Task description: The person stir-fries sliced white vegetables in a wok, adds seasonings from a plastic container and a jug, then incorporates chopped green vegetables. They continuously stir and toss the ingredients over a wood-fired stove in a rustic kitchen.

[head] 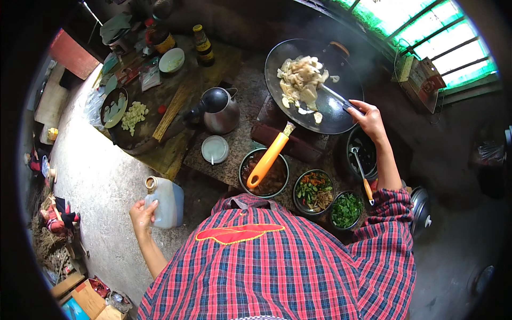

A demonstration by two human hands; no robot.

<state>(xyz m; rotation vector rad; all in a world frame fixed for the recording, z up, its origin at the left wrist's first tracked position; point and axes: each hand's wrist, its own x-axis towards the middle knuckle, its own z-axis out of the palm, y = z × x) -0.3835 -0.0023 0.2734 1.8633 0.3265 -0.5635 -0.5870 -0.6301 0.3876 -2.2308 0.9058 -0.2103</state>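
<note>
My right hand [369, 119] grips the dark handle of a metal spatula [336, 94], whose head is hidden under pale sliced food [302, 82] in a black wok [340, 116]. The wok's orange handle [269, 160] points towards me over a bowl of dark reddish food [280, 176]. Down at the left, my left hand [143, 214] holds an open-topped translucent plastic jug [170, 204] by its side. Near the right forearm a ladle with an orange handle end [362, 172] rests in a dark pot [352, 140]. Bowls of cut vegetables [314, 190] and chopped greens [346, 210] stand close to my body.
A steel kettle [222, 114] and a small white container [215, 149] stand left of the wok. Farther left, a wooden table [208, 76] bears a cleaver-side heap of chopped pale pieces [134, 117], a bowl [172, 60] and bottles [203, 46]. A person [58, 220] sits at far left.
</note>
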